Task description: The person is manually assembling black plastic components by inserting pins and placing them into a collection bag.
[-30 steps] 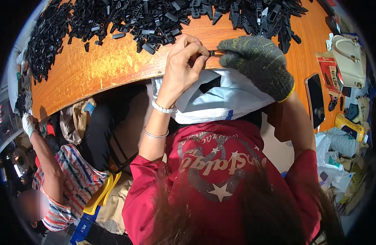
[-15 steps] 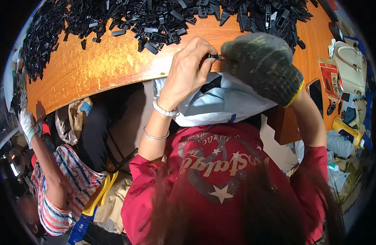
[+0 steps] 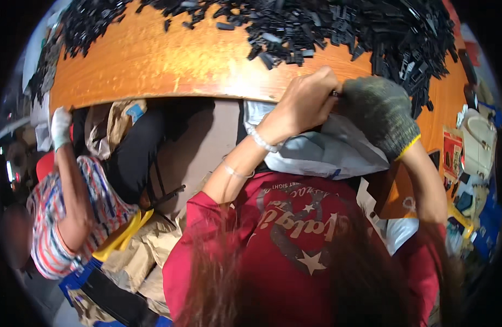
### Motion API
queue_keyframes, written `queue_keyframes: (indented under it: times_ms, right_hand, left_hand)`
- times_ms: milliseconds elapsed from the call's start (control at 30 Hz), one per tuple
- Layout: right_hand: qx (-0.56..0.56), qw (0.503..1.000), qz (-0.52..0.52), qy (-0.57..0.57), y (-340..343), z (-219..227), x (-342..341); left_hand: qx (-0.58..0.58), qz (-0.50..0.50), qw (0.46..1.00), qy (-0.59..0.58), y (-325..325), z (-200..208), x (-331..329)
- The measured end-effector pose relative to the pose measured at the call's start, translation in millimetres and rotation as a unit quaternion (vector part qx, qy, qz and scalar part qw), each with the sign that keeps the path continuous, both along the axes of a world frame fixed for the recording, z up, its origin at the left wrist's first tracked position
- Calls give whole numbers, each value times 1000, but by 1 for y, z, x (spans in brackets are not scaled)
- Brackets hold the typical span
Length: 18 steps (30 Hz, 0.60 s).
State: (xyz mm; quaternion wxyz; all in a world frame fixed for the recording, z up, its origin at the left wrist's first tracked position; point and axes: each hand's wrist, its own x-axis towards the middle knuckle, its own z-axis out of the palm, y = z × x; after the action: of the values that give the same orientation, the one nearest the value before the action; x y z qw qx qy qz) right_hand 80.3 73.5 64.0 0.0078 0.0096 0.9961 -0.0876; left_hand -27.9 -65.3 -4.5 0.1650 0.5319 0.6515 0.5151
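My bare left hand (image 3: 311, 101), with a white bead bracelet and a thin bangle at its wrist, is closed in a pinch on a small black plastic part (image 3: 334, 94). Only a bit of that part shows between my hands. My right hand (image 3: 382, 114) wears a dark grey knitted glove with a yellow cuff. Its curled fingers meet the part's other end and hide what they grip. Both hands are over the table's near edge, above an open white plastic bag (image 3: 343, 150) at my lap. A large heap of black plastic parts (image 3: 349, 27) covers the far side.
The wooden table (image 3: 196, 65) curves away to the left. At the right lie a red packet (image 3: 452, 152), a white handbag (image 3: 477, 141) and a yellow bottle-like thing (image 3: 461, 220). A co-worker in a striped top (image 3: 104, 191) sits at the left, beside brown paper (image 3: 136, 250).
The whole view has shifted, so table and hands appear farther right. My hands stay together at the small black part, the left one turned so its back hides more of it.
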Motion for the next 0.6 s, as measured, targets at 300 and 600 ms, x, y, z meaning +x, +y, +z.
queue_keyframes:
  times_ms: [300, 600]
  right_hand:
    - [-321, 911, -243, 93, -17, 2, 68]
    - [-637, 734, -214, 103, -32, -7, 82]
  left_hand:
    - [53, -22, 996, -68, -11, -1, 8]
    - [9, -116, 726, -677, -22, 12, 40]
